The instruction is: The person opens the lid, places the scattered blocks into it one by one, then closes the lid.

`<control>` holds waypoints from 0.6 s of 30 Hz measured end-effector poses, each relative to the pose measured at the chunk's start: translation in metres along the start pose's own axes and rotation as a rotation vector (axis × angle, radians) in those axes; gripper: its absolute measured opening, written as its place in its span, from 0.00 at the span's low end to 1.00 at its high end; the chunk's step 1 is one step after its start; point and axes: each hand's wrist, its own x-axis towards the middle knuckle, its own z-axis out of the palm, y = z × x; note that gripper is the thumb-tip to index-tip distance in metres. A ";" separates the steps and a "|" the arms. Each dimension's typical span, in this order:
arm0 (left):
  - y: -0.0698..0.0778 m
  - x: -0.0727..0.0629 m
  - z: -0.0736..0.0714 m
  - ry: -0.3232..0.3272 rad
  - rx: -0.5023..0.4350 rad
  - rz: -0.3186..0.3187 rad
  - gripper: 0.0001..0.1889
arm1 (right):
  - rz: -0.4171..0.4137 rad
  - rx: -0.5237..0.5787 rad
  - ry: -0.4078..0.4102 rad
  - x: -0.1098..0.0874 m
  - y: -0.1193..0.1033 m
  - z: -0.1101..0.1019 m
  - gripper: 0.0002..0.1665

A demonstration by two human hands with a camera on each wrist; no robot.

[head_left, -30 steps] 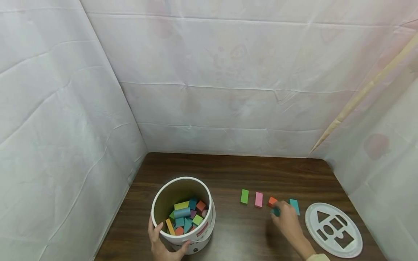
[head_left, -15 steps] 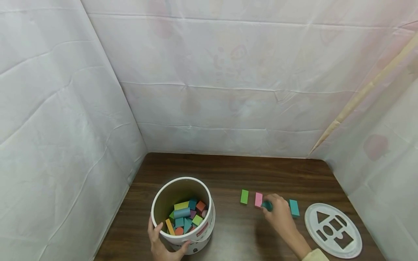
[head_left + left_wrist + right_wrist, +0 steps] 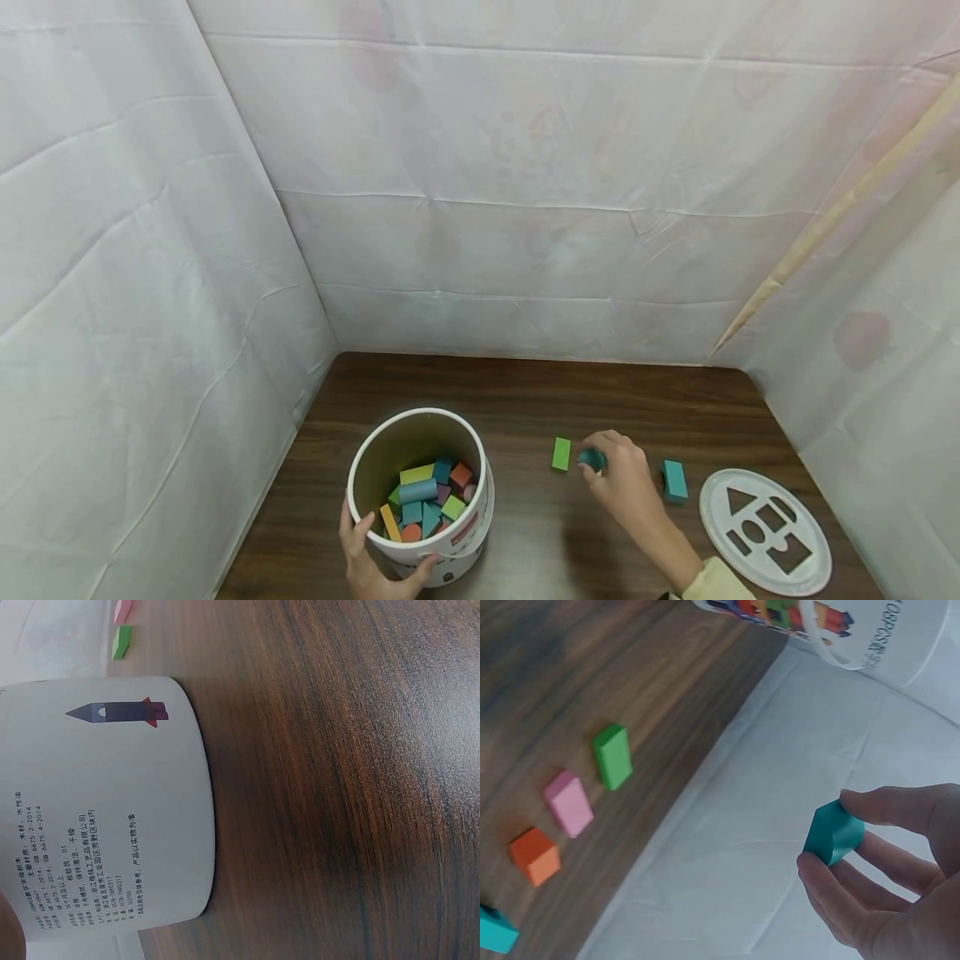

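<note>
My left hand (image 3: 378, 567) grips the side of a white bucket (image 3: 474, 533), thumb at the front and fingers near the rim. Wooden blocks (image 3: 417, 489) of several colours and shapes fill its lower part. In my right hand (image 3: 618, 475) a small teal block with a curved side (image 3: 832, 831) is pinched between thumb and fingertips, raised above the table. Below it lies a row of blocks: green (image 3: 613, 757), pink (image 3: 569, 804), orange (image 3: 535, 856) and teal (image 3: 674, 482). From the head, the right hand hides the pink and orange ones.
At the table's right lies a round white lid (image 3: 810, 525) with shaped holes. The dark wooden table (image 3: 517, 400) meets white cloth walls (image 3: 525, 325) at the back and both sides.
My right hand has moved left with the teal block, from over the orange block to over the pink one, beside the green. The left hand and bucket have stayed put.
</note>
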 end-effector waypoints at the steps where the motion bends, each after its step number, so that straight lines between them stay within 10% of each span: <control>1: -0.001 0.000 0.000 0.001 0.001 0.006 0.54 | -0.008 0.002 0.002 0.001 -0.003 -0.001 0.16; 18: -0.002 -0.001 0.000 0.001 -0.002 -0.039 0.56 | -0.079 0.039 -0.014 0.016 -0.044 -0.002 0.18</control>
